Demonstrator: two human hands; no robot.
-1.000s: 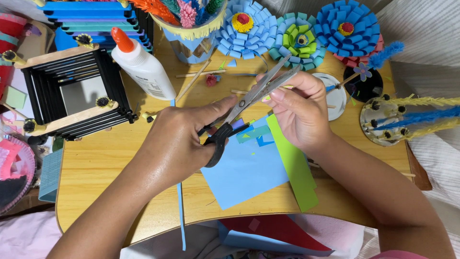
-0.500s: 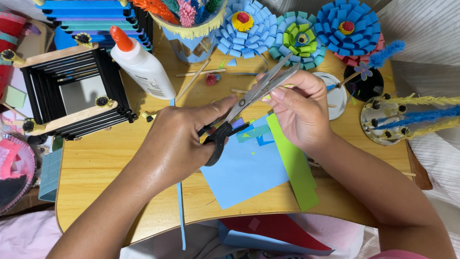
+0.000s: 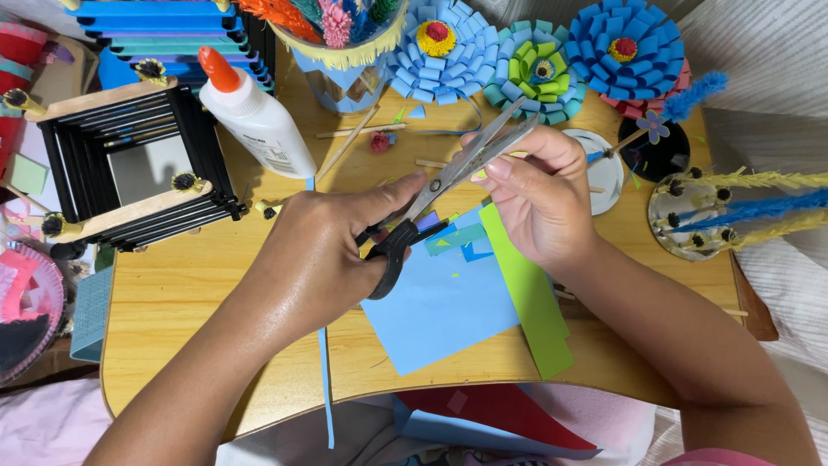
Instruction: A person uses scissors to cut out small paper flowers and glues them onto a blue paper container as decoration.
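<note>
Fingers of the left hand [image 3: 319,259] curl tight through the black plastic handles of a pair of scissors [image 3: 448,185], thumb stretched along the top toward the pivot. Fingertips of the right hand [image 3: 539,198] pinch together around a small yellow-green scrap at the blade tips; it is too small to make out its shape. The scissors lie above the middle of the wooden table [image 3: 172,293], their long axis slanting from the handles at near left up to the tips at far right. Both steel blades look nearly closed, a thin gap showing between them. Beneath the hands lie a smooth blue paper sheet [image 3: 431,311] and a long green paper strip [image 3: 530,302]. Farther off stand a white glue bottle [image 3: 259,121] with an orange cap and three folded-paper flowers [image 3: 535,69].
</note>
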